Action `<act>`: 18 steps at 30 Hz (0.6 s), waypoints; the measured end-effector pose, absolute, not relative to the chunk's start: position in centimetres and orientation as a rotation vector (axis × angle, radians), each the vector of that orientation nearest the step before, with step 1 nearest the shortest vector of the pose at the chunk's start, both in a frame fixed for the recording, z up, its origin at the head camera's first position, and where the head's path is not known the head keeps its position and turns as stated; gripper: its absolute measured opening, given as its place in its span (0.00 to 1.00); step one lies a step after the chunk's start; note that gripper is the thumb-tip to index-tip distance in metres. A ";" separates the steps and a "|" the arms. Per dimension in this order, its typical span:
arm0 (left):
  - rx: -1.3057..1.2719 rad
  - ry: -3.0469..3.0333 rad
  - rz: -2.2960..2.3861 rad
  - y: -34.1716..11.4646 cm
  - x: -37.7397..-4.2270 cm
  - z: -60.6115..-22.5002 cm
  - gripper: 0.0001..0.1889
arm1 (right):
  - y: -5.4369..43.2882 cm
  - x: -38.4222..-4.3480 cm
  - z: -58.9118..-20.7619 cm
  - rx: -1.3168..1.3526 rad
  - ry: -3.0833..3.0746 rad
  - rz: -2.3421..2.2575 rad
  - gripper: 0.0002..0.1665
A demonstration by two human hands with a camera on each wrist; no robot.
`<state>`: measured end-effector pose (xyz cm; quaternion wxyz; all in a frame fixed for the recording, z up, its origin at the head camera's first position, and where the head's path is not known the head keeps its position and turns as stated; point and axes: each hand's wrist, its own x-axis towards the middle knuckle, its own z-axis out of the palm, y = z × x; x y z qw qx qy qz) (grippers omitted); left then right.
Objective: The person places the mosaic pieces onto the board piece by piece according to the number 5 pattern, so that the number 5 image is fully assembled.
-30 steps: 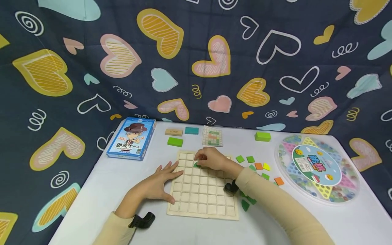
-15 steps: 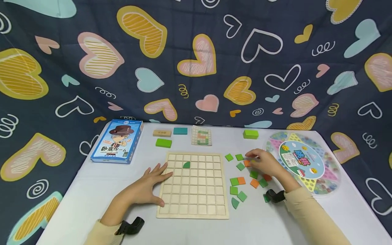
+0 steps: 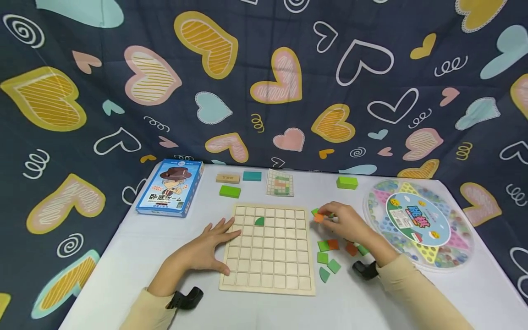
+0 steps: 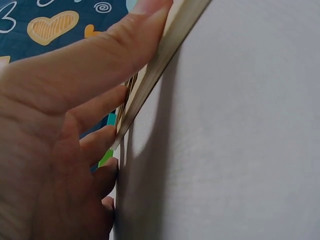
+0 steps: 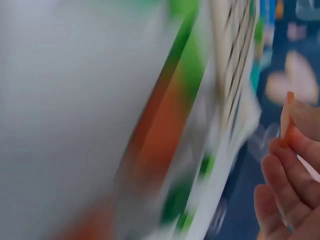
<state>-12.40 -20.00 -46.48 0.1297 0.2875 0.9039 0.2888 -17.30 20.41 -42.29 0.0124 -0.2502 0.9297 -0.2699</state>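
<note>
My left hand (image 3: 201, 251) rests at the left edge of a wooden grid board (image 3: 268, 253), fingers spread. The left wrist view has the thumb (image 4: 125, 47) on the board's rim. A dark green quarter-circle tile (image 3: 260, 222) lies in a cell near the board's top. Beyond the board's upper right corner, my right hand (image 3: 348, 223) pinches an orange square tile (image 3: 319, 217) between thumb and fingers. In the right wrist view that orange tile (image 5: 286, 120) shows edge-on, raised above the table. Loose green and orange tiles, one a green quarter circle (image 3: 324, 274), lie right of the board.
A patterned grid card (image 3: 280, 183) lies behind the board, near a teal block (image 3: 252, 176), a wooden block (image 3: 228, 178) and green blocks (image 3: 229, 191). The blue game box (image 3: 169, 188) is at the back left. A round Chinese checkers set (image 3: 418, 220) sits at right.
My right hand left the quarter-circle tile on the board and moved right to the loose tiles. It now holds an orange tile and is moving back leftward. The left hand stays at the board's edge.
</note>
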 end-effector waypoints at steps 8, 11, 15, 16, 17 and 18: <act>0.813 2.603 0.852 -19.8 -12.5 -46.6 0.55 | 10.0 -17.0 -42.9 -1.094 2.799 -0.737 0.14; 0.825 2.602 0.863 -19.7 -12.5 -46.9 0.56 | 7.8 -17.5 -43.5 -1.157 2.790 -0.604 0.14; 0.832 2.615 0.854 -19.9 -12.4 -46.9 0.56 | 6.2 -17.8 -44.0 -1.213 2.772 -0.474 0.13; 0.833 2.620 0.849 -20.0 -12.3 -46.8 0.56 | 5.9 -17.9 -44.0 -1.222 2.769 -0.455 0.13; 0.830 2.625 0.846 -20.1 -12.3 -46.8 0.56 | 5.6 -17.9 -44.0 -1.228 2.766 -0.440 0.13; 0.826 2.629 0.844 -20.2 -12.2 -46.6 0.56 | 5.4 -17.9 -44.0 -1.229 2.762 -0.431 0.13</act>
